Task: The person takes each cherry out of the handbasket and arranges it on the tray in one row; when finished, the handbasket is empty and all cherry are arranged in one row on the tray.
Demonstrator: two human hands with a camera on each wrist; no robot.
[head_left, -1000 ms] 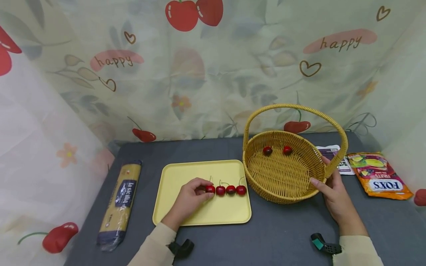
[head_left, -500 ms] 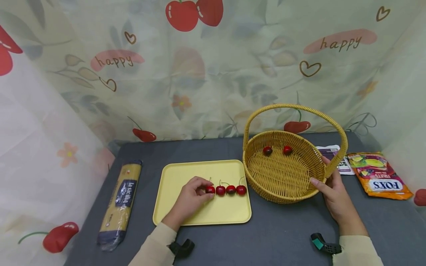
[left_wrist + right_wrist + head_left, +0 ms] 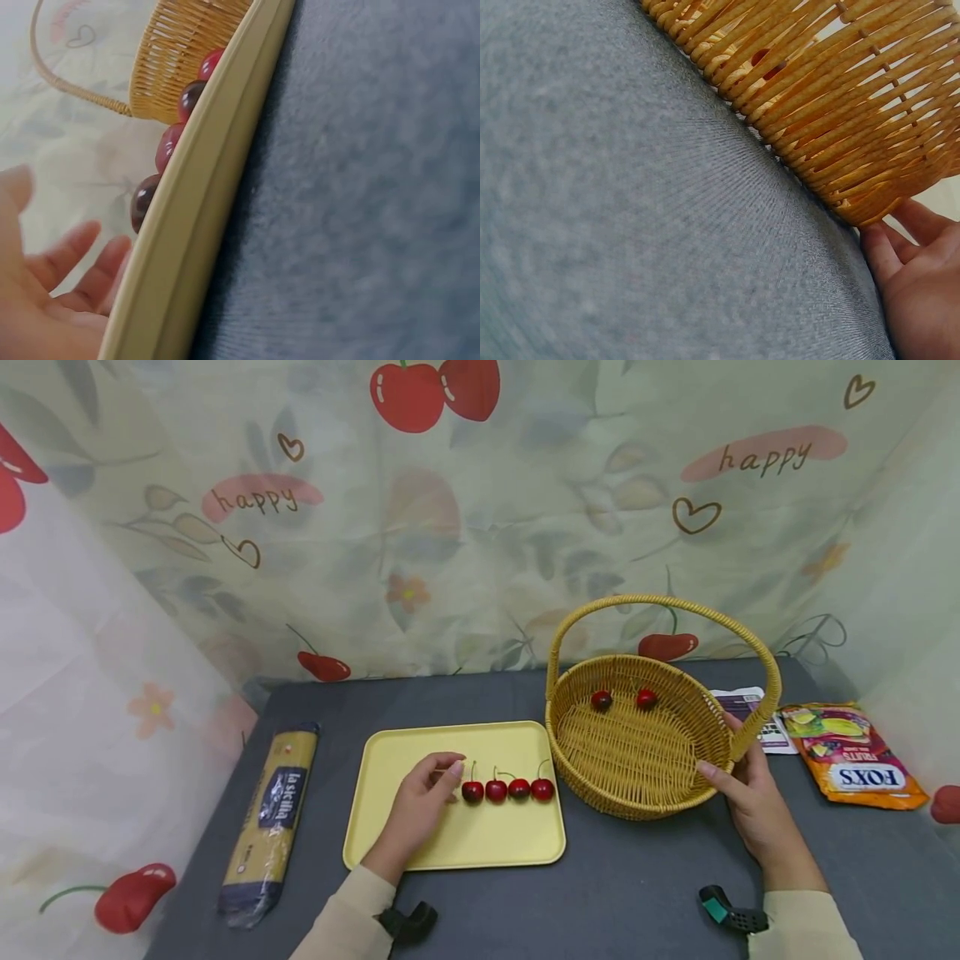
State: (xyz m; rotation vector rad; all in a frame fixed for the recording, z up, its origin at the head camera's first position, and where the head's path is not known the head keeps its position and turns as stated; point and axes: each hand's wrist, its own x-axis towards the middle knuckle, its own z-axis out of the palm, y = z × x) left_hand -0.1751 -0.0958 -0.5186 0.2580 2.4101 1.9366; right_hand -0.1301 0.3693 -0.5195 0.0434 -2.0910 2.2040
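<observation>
On the yellow tray [image 3: 390, 747], several red cherries with stems stand in a row; the leftmost cherry [image 3: 472, 792] is beside my left hand [image 3: 422, 802]. That hand hovers over the tray with its fingers loosely bent and apart from the fruit; in the left wrist view the fingers [image 3: 71, 255] spread with nothing between them. My right hand [image 3: 761, 814] holds the right side of the wicker basket [image 3: 637, 768], thumb over the rim and the other fingers partly hidden outside. Two cherries, one dark [image 3: 601, 700] and one brighter red [image 3: 647, 698], lie inside the basket near its back wall.
A long pasta packet [image 3: 273, 818] lies left of the tray. Right of the basket are an orange Fox's sweets bag [image 3: 855, 756] and a purple-and-white pouch [image 3: 776, 739], partly covered by the basket handle. A patterned cloth [image 3: 480, 568] hangs behind the grey table [image 3: 570, 910].
My left hand has let go of the leftmost cherry and drawn back slightly to the left, its fingers loosened. The right hand and the basket have stayed in place.
</observation>
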